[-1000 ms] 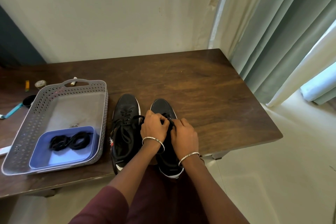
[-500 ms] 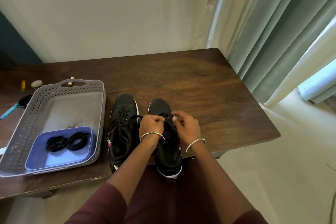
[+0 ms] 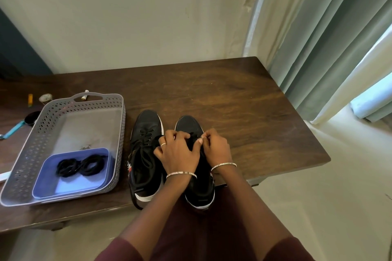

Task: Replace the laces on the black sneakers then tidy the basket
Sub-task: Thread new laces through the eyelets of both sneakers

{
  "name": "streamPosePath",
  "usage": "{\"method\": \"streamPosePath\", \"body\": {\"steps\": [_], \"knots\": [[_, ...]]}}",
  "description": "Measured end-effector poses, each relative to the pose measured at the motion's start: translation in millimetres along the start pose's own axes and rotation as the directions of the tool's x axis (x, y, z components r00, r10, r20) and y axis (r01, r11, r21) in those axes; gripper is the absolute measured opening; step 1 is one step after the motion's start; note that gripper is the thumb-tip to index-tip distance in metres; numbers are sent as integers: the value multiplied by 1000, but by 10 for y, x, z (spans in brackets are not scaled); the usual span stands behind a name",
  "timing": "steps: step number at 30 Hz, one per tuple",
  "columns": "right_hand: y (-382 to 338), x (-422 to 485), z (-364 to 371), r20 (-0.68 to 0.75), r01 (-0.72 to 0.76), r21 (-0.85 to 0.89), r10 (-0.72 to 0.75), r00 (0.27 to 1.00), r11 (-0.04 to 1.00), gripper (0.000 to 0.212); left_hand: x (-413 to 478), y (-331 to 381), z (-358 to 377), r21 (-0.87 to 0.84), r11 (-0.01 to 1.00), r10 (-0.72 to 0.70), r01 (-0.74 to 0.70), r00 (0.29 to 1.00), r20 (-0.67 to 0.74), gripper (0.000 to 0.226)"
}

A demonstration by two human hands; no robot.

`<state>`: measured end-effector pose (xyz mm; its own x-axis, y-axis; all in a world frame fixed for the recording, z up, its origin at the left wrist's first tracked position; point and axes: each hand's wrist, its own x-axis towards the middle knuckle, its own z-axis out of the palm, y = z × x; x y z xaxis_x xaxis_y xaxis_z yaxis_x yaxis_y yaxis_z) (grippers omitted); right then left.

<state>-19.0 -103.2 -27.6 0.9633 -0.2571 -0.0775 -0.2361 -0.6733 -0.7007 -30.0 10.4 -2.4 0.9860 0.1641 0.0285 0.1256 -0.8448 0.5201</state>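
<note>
**Desk:** What sits closest to the lens?

**Photographer:** Two forearms in maroon sleeves (image 3: 118, 250) reach over the near edge of the table (image 3: 244, 112). Below the wrists, the heel of a black sneaker (image 3: 199, 195) hangs just past that edge. Its toe points away, so the eyelets face the person.

**Desk:** And the hands?

**Photographer:** Both work the same shoe. The left hand (image 3: 178, 152) lies over the tongue with its fingers curled around the black lace (image 3: 193, 136). The right hand (image 3: 216, 148) pinches that lace between thumb and fingertips. I'd judge one hand steadies while the other feeds, a threading grip at the toe-end eyelets. Whether this lace is the old one or the replacement, the picture does not tell.

**Desk:** The other shoe?

**Photographer:** The second sneaker (image 3: 146, 154) stands just beside the left hand's outer edge, parallel to the first. Its lacing is loose and sprawling. It is probably kept close for its turn.

**Desk:** Further out?

**Photographer:** Further off that same side stands the grey basket (image 3: 101, 96). A blue tray (image 3: 70, 186) in its near corner holds coiled laces (image 3: 81, 166), within the left hand's reach. Beyond the basket's far handle lie small oddments (image 3: 84, 96), too small to name. Ahead of the fingertips the table runs on to the wall (image 3: 127, 17). Off the right hand hangs a pale green curtain (image 3: 318, 48).
</note>
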Motion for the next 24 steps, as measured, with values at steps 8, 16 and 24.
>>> {"method": "streamPosePath", "body": {"steps": [8, 16, 24], "knots": [[-199, 88, -116, 262, -418, 650, 329, 907, 634, 25, -190, -141, -11, -84, 991, -103, 104, 995, 16, 41], [-298, 22, -521, 276, -291, 947, 120, 954, 136, 21, -183, -142, -49, -155, 962, -209, 224, 972, 103, 44], [2, 1, -66, 149, 135, -346, -88, 985, 928, 27, -200, -152, -39, -147, 951, -261, 273, 960, 96, 44]]}}
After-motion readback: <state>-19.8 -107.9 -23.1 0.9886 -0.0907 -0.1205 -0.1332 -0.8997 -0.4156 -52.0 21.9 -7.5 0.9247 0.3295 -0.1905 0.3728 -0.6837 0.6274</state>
